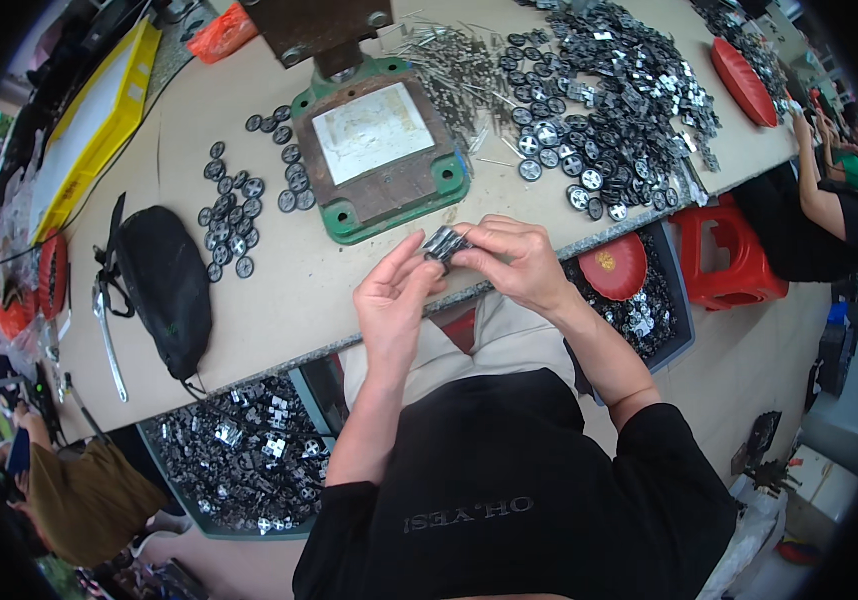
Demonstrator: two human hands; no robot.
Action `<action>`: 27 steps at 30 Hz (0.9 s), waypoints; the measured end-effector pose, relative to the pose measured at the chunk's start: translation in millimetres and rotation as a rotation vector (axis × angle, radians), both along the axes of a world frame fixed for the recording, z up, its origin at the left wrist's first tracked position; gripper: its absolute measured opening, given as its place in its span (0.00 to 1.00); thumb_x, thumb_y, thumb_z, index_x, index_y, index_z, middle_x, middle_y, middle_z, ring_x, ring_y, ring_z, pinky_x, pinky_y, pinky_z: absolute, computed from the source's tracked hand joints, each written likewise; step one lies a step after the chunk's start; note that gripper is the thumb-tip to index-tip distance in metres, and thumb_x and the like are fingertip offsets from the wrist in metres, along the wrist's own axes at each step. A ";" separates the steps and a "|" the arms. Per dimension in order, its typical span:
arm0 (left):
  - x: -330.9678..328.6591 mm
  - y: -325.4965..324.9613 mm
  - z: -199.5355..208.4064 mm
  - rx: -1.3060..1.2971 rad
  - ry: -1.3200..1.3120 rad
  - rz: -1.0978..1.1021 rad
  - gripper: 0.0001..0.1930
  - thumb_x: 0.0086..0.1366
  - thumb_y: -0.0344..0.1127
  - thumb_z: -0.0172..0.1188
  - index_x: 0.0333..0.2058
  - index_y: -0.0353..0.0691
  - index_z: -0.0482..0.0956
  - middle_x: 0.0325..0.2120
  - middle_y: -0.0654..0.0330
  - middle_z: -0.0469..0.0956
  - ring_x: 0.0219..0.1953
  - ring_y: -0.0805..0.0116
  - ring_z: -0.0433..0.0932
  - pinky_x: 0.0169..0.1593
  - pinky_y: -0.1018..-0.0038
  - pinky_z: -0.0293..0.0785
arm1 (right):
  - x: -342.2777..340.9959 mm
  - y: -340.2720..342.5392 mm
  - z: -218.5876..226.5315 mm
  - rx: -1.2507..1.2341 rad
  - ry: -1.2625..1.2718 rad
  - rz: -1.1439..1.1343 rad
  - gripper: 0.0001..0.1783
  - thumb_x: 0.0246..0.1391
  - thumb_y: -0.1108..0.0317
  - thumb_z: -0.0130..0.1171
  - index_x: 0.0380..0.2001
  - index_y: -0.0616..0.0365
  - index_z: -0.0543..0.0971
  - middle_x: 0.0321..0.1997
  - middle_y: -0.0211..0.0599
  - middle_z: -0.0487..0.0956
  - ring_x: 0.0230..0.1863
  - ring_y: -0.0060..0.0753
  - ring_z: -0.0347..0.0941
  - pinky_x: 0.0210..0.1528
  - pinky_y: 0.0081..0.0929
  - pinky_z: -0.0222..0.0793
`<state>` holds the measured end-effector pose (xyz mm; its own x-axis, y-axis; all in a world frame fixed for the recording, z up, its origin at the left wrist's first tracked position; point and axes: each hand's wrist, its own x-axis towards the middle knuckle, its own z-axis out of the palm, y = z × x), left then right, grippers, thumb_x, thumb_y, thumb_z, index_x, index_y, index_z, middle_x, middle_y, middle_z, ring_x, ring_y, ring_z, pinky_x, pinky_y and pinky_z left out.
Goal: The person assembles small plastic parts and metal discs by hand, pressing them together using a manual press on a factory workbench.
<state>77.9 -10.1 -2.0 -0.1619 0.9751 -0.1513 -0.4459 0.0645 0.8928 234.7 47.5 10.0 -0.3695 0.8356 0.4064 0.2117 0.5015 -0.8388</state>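
Just in front of the table's near edge, a small black-and-silver part (445, 243) is held between my two hands. The fingertips of my left hand (394, 285) close on its left side, with the thumb below. From the right, the thumb and forefinger of my right hand (517, 258) pinch its other side. My fingers cover some of the part, so its full shape is hidden. Beyond my hands stands a press with a green-and-brown base (389, 200) and a pale plate (374, 130) on top.
Small black wheels (234, 215) lie left of the press. Metal pins (449, 75) and a heap of black-and-silver parts (629, 90) spread to the right. A black pouch (161, 280) and a wrench (109, 345) lie left. Filled bins (239, 460) flank my legs. Other people sit nearby.
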 end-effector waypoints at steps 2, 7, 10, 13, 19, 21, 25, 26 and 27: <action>-8.2 1.0 -5.7 -0.036 -0.202 -0.101 0.14 0.61 0.24 0.53 0.46 0.29 0.71 0.39 0.51 0.76 0.38 0.66 0.77 0.43 0.72 0.77 | 5.2 3.2 8.2 0.004 -0.102 0.117 0.15 0.41 0.74 0.62 0.37 0.63 0.79 0.24 0.42 0.76 0.25 0.38 0.72 0.30 0.28 0.67; -17.9 3.0 -3.0 -0.047 -0.366 -0.139 0.12 0.64 0.29 0.51 0.45 0.33 0.71 0.41 0.51 0.75 0.44 0.56 0.76 0.48 0.65 0.75 | 42.4 42.0 15.1 0.193 -0.395 -0.273 0.14 0.44 0.74 0.59 0.37 0.59 0.79 0.26 0.41 0.76 0.31 0.42 0.72 0.35 0.32 0.67; -16.6 4.7 -5.9 -0.059 -0.415 -0.189 0.12 0.64 0.31 0.50 0.45 0.33 0.71 0.41 0.50 0.75 0.44 0.56 0.76 0.48 0.67 0.75 | 52.1 56.6 9.3 0.231 -0.586 -0.406 0.14 0.43 0.75 0.58 0.38 0.56 0.79 0.34 0.38 0.74 0.39 0.39 0.70 0.41 0.31 0.67; -15.9 4.4 -7.2 -0.067 -0.429 -0.199 0.12 0.64 0.32 0.50 0.45 0.34 0.70 0.41 0.51 0.75 0.45 0.56 0.75 0.48 0.69 0.75 | 56.0 63.2 6.9 0.282 -0.772 -0.366 0.15 0.43 0.75 0.57 0.38 0.55 0.79 0.35 0.38 0.73 0.40 0.40 0.70 0.42 0.32 0.67; -14.0 6.0 -4.6 -0.063 -0.448 -0.194 0.13 0.64 0.32 0.50 0.45 0.31 0.70 0.41 0.51 0.75 0.45 0.57 0.75 0.48 0.72 0.75 | 50.7 57.3 15.9 0.135 -0.721 -0.348 0.15 0.43 0.76 0.58 0.39 0.55 0.78 0.31 0.35 0.75 0.35 0.36 0.73 0.38 0.30 0.68; -11.0 6.7 -1.4 -0.054 -0.372 -0.227 0.12 0.65 0.34 0.50 0.42 0.31 0.71 0.39 0.49 0.75 0.45 0.56 0.75 0.48 0.72 0.75 | 43.2 48.5 22.2 -0.037 -0.458 -0.292 0.12 0.45 0.76 0.58 0.37 0.59 0.78 0.30 0.36 0.76 0.33 0.34 0.74 0.35 0.28 0.69; -7.5 6.3 -0.8 -0.034 -0.331 -0.225 0.13 0.64 0.34 0.50 0.43 0.30 0.71 0.40 0.49 0.75 0.44 0.57 0.76 0.47 0.73 0.76 | 24.2 27.5 16.2 -0.559 0.332 -0.024 0.10 0.50 0.74 0.58 0.36 0.66 0.76 0.32 0.36 0.79 0.30 0.22 0.75 0.29 0.17 0.69; -6.9 6.3 -0.7 -0.035 -0.333 -0.215 0.13 0.64 0.34 0.50 0.43 0.30 0.71 0.40 0.49 0.75 0.44 0.57 0.76 0.47 0.73 0.76 | 18.2 22.6 13.9 -0.585 0.388 -0.012 0.10 0.51 0.73 0.57 0.36 0.67 0.76 0.33 0.33 0.78 0.30 0.19 0.74 0.28 0.13 0.68; -6.5 6.2 -0.6 -0.039 -0.334 -0.211 0.14 0.64 0.33 0.51 0.44 0.29 0.71 0.40 0.51 0.75 0.43 0.60 0.76 0.47 0.73 0.76 | 13.6 17.9 13.8 -0.590 0.385 -0.004 0.10 0.51 0.73 0.57 0.36 0.67 0.76 0.33 0.33 0.78 0.30 0.19 0.74 0.28 0.13 0.68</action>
<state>71.4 -3.9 -2.6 0.1059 0.9743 -0.1988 -0.6848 0.2165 0.6959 248.3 65.4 23.8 -0.2865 0.9580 -0.0136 -0.1540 -0.0600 -0.9863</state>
